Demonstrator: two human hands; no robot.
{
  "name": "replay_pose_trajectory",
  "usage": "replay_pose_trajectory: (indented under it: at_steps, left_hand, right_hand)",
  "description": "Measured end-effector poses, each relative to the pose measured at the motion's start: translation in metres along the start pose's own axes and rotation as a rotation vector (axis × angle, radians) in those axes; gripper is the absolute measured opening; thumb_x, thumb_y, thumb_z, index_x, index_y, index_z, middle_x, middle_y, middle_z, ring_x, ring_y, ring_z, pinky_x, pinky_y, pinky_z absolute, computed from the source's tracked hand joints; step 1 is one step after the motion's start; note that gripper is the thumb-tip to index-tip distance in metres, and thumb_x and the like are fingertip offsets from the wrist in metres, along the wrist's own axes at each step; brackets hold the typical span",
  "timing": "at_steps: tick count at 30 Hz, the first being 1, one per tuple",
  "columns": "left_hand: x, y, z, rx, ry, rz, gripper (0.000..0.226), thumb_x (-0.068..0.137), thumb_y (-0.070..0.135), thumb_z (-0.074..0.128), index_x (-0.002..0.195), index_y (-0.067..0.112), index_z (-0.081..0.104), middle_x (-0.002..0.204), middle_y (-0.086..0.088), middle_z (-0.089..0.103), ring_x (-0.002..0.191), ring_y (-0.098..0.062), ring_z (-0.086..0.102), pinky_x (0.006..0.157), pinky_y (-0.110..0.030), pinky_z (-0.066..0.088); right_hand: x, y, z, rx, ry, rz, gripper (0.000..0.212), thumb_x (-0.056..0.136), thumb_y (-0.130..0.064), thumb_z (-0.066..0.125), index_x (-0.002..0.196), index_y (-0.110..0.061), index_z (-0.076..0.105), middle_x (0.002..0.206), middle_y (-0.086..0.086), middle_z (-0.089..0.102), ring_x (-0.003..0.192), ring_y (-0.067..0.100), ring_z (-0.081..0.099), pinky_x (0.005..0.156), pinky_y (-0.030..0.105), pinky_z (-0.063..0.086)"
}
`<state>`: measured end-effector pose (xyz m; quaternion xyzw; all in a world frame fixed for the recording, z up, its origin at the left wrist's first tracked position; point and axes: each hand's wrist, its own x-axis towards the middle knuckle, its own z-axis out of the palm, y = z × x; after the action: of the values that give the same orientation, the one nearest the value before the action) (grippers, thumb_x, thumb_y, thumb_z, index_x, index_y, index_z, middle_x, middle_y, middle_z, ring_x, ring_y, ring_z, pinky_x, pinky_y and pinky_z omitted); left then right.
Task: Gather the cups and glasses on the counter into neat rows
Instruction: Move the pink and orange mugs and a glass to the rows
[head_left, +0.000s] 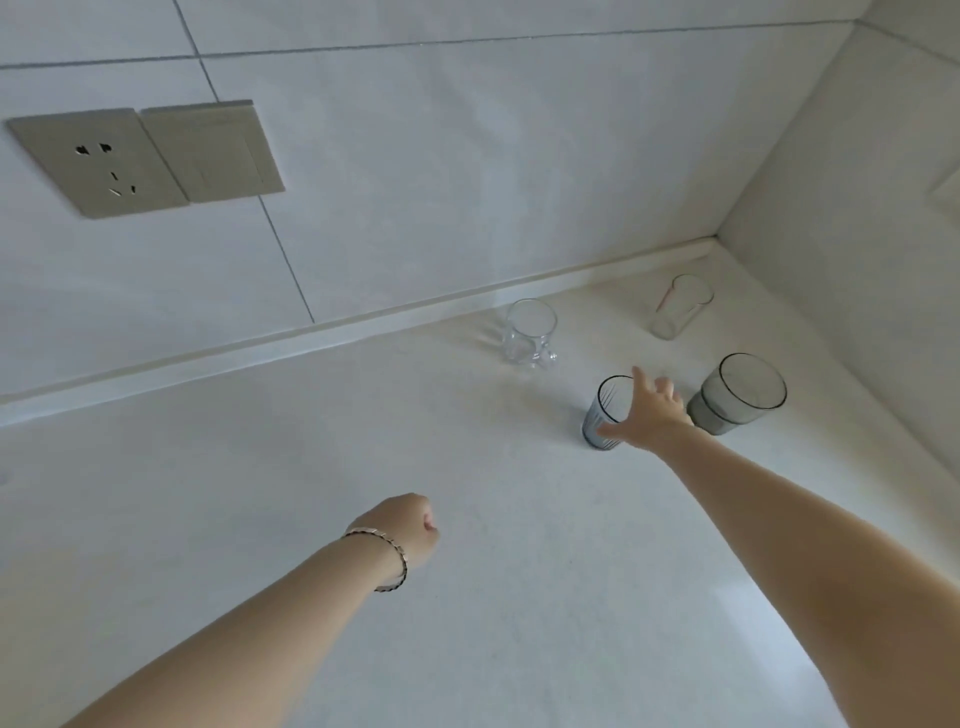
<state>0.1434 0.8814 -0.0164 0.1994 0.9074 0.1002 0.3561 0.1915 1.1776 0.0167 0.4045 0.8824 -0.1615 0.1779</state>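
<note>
From the head view, the right hand (652, 410) reaches a ribbed blue glass (605, 415) standing on the counter (363, 467), fingers (640, 382) spread around its rim side; whether they grip yet is unclear. The left hand (410, 527) is curled into a fist, empty. The glass looks light, rigid, slippery and breakable; grasp mid-wall. Its right side hides behind the hand.

I have one view only, from the head camera: it looks forward and steeply down over the counter (363, 597), tilted, toward the tiled wall (467, 182) and the far right corner.
</note>
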Motion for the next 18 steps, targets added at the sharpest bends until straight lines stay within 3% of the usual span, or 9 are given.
replay_pose_trajectory:
  at_steps: [3,6,12,18]
  left_hand:
    - [-0.002,-0.014,0.001,-0.005,0.007,-0.053,0.031,0.092,0.019,0.039,0.063,0.028,0.037,0.096,0.003,0.054,0.09,-0.018,0.052,0.091,-0.031,0.047]
    - [-0.007,-0.034,0.0,-0.036,0.012,-0.111,0.027,0.092,0.018,0.039,0.067,0.028,0.041,0.096,0.003,0.055,0.089,-0.017,0.053,0.09,-0.03,0.047]
    - [-0.034,-0.091,0.002,-0.124,0.041,-0.238,0.031,0.091,0.015,0.039,0.063,0.027,0.04,0.091,0.003,0.055,0.084,-0.017,0.052,0.075,-0.024,0.04]
    - [-0.083,-0.18,0.007,-0.287,0.107,-0.378,0.027,0.088,0.01,0.039,0.064,0.023,0.044,0.072,0.006,0.053,0.076,-0.018,0.053,0.067,-0.024,0.038]
  right_hand:
    - [0.014,0.003,0.011,0.164,-0.001,-0.005,0.09,0.077,-0.028,0.072,0.148,-0.017,0.018,0.143,0.015,0.031,0.119,0.035,0.051,0.085,0.036,0.046]
    - [0.016,0.0,0.015,0.183,0.063,0.024,0.081,0.075,-0.025,0.073,0.142,-0.016,0.029,0.137,0.014,0.038,0.109,0.034,0.058,0.07,0.03,0.042]
    - [-0.026,-0.043,0.03,-0.054,0.077,-0.209,0.078,0.071,-0.033,0.073,0.138,-0.023,0.034,0.128,0.008,0.044,0.114,0.032,0.054,0.087,0.033,0.046]
    - [-0.12,-0.155,0.066,-0.14,-0.061,-0.577,0.08,0.072,-0.041,0.071,0.14,-0.027,0.03,0.129,0.005,0.043,0.118,0.025,0.053,0.094,0.032,0.045]
